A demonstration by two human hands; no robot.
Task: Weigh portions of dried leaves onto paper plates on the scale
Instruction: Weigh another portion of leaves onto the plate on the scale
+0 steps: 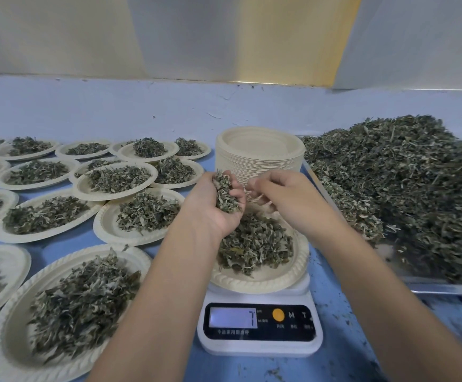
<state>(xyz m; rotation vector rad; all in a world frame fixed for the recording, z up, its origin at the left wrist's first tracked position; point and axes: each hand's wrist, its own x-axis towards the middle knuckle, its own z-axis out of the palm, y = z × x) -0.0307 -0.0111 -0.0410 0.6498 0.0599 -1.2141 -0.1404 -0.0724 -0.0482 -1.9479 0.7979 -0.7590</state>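
A white digital scale (260, 330) stands in front of me, its display reading 7. On it sits a paper plate (274, 279) with a mound of dried leaves (257, 244). My left hand (210, 205) hovers over the plate, palm up, cupping a handful of dried leaves (225, 194). My right hand (282, 194) is beside it, fingers curled toward that handful; whether it pinches any leaves is unclear.
A tall stack of paper plates (260, 153) stands behind the scale. A metal tray (444, 288) at the right holds a big heap of dried leaves (406, 183). Several filled plates (125, 180) cover the blue table (342, 312) to the left.
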